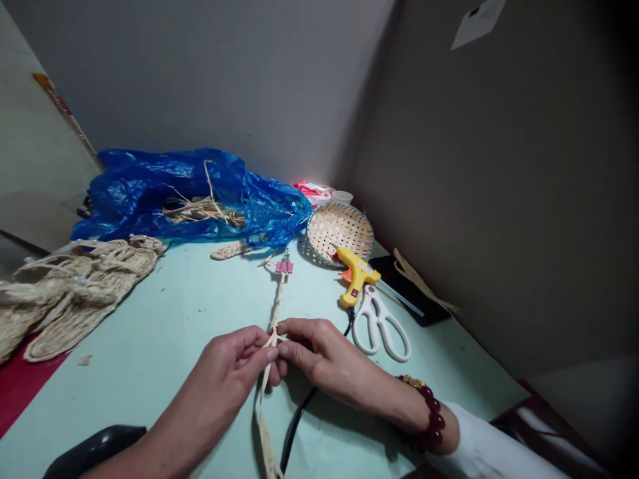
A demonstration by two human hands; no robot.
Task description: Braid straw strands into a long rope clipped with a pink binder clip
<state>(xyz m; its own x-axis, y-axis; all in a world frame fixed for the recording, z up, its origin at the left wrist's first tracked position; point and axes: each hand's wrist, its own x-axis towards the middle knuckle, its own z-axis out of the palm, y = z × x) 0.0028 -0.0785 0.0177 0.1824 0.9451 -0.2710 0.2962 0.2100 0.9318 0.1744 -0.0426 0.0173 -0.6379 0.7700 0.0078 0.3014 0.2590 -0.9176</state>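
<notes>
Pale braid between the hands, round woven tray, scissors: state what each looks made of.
Pale plaited strip: likely dried straw or raffia; matte, fibrous flat strands. Round woven tray: probably split bamboo; pale lattice weave, bluish rim. White-handled scissors: glossy plastic handles, by their sheen.

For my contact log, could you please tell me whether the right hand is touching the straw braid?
Touching. The head view shows the right hand pinching the straw braid at its fingertips, opposite the left hand, below the pink clip.
</notes>
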